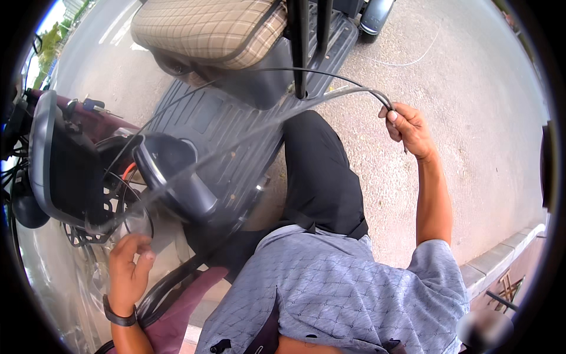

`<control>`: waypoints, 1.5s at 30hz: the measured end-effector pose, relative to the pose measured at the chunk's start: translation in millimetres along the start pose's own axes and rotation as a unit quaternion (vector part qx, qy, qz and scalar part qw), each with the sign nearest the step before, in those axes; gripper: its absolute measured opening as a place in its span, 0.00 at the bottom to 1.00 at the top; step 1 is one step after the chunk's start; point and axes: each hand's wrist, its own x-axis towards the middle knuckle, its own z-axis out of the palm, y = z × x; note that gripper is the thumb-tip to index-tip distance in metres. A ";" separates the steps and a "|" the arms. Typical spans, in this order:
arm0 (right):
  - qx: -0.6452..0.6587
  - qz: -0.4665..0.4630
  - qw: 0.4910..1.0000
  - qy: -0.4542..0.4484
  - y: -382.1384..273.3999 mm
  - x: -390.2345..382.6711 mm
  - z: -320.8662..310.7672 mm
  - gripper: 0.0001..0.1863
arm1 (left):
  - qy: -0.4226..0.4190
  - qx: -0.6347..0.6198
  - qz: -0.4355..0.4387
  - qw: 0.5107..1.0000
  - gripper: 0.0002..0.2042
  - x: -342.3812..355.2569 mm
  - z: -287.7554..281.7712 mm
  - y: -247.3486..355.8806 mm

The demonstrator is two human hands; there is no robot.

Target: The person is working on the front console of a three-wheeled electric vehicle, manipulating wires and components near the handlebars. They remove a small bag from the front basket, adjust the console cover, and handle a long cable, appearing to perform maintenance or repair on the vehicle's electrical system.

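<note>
My right hand (408,127) is raised at the right, its thumb and fingers pinching thin black cables (283,69). A short cable end sticks out below that grip. From there the cables arc leftward over the footboard toward the vehicle's front; one strand is smeared by motion. My left hand (131,265), with a dark band on the wrist, is at the lower left with curled fingers, beside a black cable loop (151,219). What sits between those fingertips is hard to make out. Nearby, an orange-red cable (128,170) shows among the black wiring of the opened front part.
A plaid-covered seat (206,29) sits above the ribbed grey footboard (236,154). Black upright posts (299,53) rise beside it. Dark plastic covers (177,171) and a large grey-edged panel (65,159) crowd the left. A wheel fender (377,16) is at the top; a kerb (501,255) runs lower right.
</note>
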 end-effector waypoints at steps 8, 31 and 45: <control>0.131 0.223 0.900 0.350 165.5 -207.6 -130.2 0.13 | -0.044 0.001 -0.040 0.998 0.10 9.7 -2.0 -10.0; -0.177 -0.175 0.961 0.120 0.1 78.5 92.5 0.11 | 0.238 -0.047 -0.075 0.967 0.10 20.0 -57.3 5.8; -0.078 -0.580 0.806 -0.094 -287.0 84.9 280.5 0.07 | 0.628 -0.041 0.042 0.776 0.13 -1.6 -192.2 -12.3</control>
